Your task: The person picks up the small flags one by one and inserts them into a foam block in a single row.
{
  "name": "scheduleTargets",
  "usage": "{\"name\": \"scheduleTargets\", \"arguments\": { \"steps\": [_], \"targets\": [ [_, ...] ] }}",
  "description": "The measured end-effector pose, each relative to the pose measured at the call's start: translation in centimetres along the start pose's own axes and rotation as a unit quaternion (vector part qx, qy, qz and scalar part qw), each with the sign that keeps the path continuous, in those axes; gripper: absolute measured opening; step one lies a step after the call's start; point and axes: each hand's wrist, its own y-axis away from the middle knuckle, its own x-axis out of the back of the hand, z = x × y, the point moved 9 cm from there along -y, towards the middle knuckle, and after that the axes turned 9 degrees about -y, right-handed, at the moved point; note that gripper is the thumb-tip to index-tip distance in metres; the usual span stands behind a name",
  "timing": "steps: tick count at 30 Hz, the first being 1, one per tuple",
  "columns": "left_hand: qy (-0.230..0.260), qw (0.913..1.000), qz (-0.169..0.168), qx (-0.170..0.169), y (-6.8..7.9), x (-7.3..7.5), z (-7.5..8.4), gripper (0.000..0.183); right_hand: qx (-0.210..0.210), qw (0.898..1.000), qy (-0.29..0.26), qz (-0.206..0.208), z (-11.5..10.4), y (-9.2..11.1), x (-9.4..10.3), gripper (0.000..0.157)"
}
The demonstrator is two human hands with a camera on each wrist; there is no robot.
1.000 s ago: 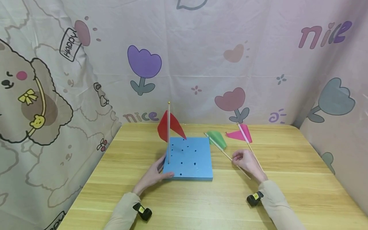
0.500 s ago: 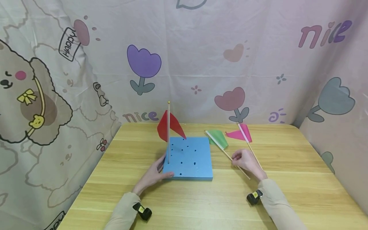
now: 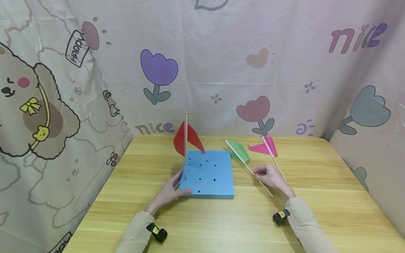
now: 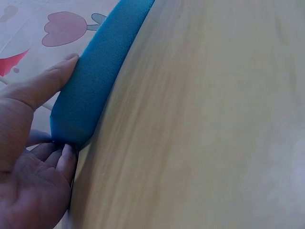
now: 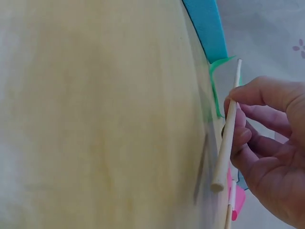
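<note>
- Step in hand, as I judge it: lifting the green flag (image 3: 242,151) by its stick (image 3: 266,189) while the board (image 3: 223,188) is steadied. The next move seems to call for tipping that stick upright and bringing its bare lower end over one of the free holes (image 3: 214,180).
- Left hand (image 3: 169,191): grips the board's near left corner, thumb over the near edge, fingers against the left side; it holds nothing else.
- Right hand (image 3: 269,175): right of the board, thumb and fingertips closed in a pinch on the green flag's stick, the other fingers gathered in beside it.
- Board: flat on the counter (image 3: 202,225), a little left of its middle and toward its far edge, with holes dotted over the top.
- Red flag (image 3: 179,142): upright, its stick seated in a hole close to the board's left edge, toward the near left corner.
- Green flag: slants with its lower end toward the person; that end is off the counter, its shadow lying apart in the right wrist view. The cloth is at the board's far right corner; whether they touch I cannot tell.
- Pink flag (image 3: 270,146): lies at the counter's far edge, toward its right corner, its stick running back behind the right hand, lower end hidden.
</note>
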Motion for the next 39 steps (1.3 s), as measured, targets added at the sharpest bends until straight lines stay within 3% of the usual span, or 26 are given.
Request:
{"name": "scheduleTargets", "arguments": {
  "steps": [10, 20, 32, 39],
  "targets": [
    [-0.001, 1.0, -0.002, 0.0, 0.0, -0.2, 0.0, 0.102, 0.013, 0.999, -0.05, -0.009, -0.7, 0.4, -0.1, 0.024],
    [0.003, 1.0, -0.003, -0.001, 0.1, -0.2, 0.1, 0.102, 0.037, 0.995, -0.088, 0.022, -1.6, 0.4, 0.3, 0.027],
    [0.001, 1.0, 0.001, -0.005, 0.1, -0.1, 0.2, 0.102, 0.028, 0.988, -0.136, 0.061, -2.8, 0.2, 0.9, 0.032],
    [0.003, 0.9999, 0.0, -0.015, 0.2, 0.0, 0.3, 0.101, 0.026, 0.986, -0.152, 0.068, -4.6, 0.0, 0.8, 0.031]
  ]
}}
